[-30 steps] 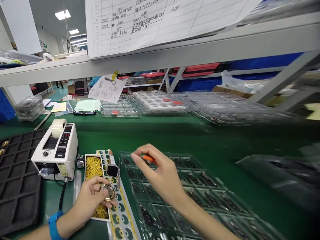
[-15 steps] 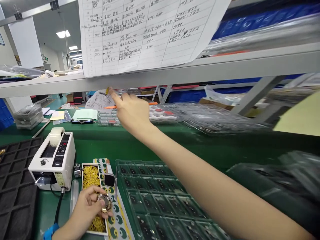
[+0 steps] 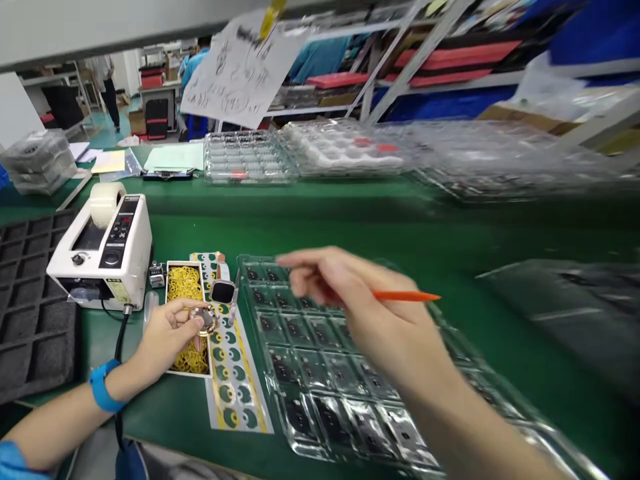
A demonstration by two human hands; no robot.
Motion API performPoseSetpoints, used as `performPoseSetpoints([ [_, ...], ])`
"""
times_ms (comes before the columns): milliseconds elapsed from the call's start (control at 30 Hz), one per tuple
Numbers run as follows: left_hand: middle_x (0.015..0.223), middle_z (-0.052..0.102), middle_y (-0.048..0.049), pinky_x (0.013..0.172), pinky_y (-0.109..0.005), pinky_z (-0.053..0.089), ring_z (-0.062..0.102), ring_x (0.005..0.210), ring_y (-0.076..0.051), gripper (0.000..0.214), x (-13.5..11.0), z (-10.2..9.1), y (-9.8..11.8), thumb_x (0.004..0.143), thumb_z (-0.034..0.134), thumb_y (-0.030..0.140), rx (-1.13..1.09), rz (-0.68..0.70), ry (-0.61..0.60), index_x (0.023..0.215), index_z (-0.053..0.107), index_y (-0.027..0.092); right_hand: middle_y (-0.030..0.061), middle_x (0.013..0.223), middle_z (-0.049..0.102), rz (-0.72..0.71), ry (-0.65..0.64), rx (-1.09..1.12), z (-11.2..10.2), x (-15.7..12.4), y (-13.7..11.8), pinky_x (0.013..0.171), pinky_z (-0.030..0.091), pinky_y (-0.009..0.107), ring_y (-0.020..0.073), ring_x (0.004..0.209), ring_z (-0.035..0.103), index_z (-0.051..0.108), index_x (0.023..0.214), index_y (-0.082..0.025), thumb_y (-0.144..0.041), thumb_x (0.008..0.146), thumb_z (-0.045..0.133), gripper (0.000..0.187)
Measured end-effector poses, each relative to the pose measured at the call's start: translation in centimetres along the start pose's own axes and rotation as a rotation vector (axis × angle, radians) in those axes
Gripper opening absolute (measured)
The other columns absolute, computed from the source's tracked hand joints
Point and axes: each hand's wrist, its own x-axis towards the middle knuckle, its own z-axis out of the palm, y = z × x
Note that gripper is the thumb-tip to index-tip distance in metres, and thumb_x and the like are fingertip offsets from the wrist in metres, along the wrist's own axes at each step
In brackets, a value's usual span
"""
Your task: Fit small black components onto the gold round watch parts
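— Hands first: where does each of mine sit?

— Your left hand (image 3: 167,333), blue wristband (image 3: 100,387) at the wrist, rests over the box of yellow rings (image 3: 186,264). Thumb and fingertips are pinched on a small round metal part (image 3: 204,320). Your right hand (image 3: 385,313) hovers above the clear plastic tray (image 3: 273,380), fingers closed around a thin orange stick (image 3: 407,295) whose tip points right. Blur hides the exact grip.

— How will the round part handle?

— It looks light, stiff and smooth, so it is likely slippery. Hold it by the rim, as you do, and keep your fingertips off the face, which may be delicate.

— And the stick?

— Light and rigid, I judge. Grip it near the middle for control.

— What lies around?

— A sheet of green dot stickers (image 3: 233,383) lies between box and tray, with a small watch-shaped piece (image 3: 223,291) at its top. A white tape dispenser (image 3: 100,247) stands left of the box, and a black foam tray (image 3: 30,320) lies beyond it.
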Motion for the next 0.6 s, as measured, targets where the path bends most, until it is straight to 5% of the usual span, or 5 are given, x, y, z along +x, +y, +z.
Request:
performPoseSetpoints([
  [133,0.046,0.055,0.0063,0.041,-0.018,0.03,0.05,0.039,-0.008,0.033,-0.1,0.2,-0.2,0.071,0.074,0.037,0.0,-0.082,-0.026,0.092,0.065,0.013,0.0028,0.061,0.059,0.243,-0.019,0.255,2.3,-3.8,3.1,0.044,0.039,0.026,0.0133,0.051,0.049,0.068,0.081,-0.019,-0.051,0.096,0.041,0.044],
  [367,0.053,0.055,0.0067,0.042,-0.016,0.035,0.05,0.041,-0.006,0.035,-0.5,0.7,-0.5,0.072,0.075,0.04,-0.023,-0.147,-0.082,0.092,0.062,0.014,0.0044,0.081,0.062,0.025,-0.028,0.125,4.1,-6.2,3.5,0.06,0.046,0.028,0.0159,0.074,0.057,0.065,0.089,-0.021,-0.03,0.102,0.035,0.034],
  [600,0.065,0.064,0.0028,0.051,-0.019,0.051,0.065,0.054,-0.011,0.037,-0.1,0.9,-0.7,0.071,0.077,0.041,-0.101,-0.178,-0.121,0.08,0.051,0.017,0.0019,0.068,0.058,-0.042,0.032,0.04,4.2,-6.7,3.3,0.048,0.042,0.027,0.014,0.058,0.055,0.06,0.094,-0.021,-0.027,0.103,0.031,0.031],
])
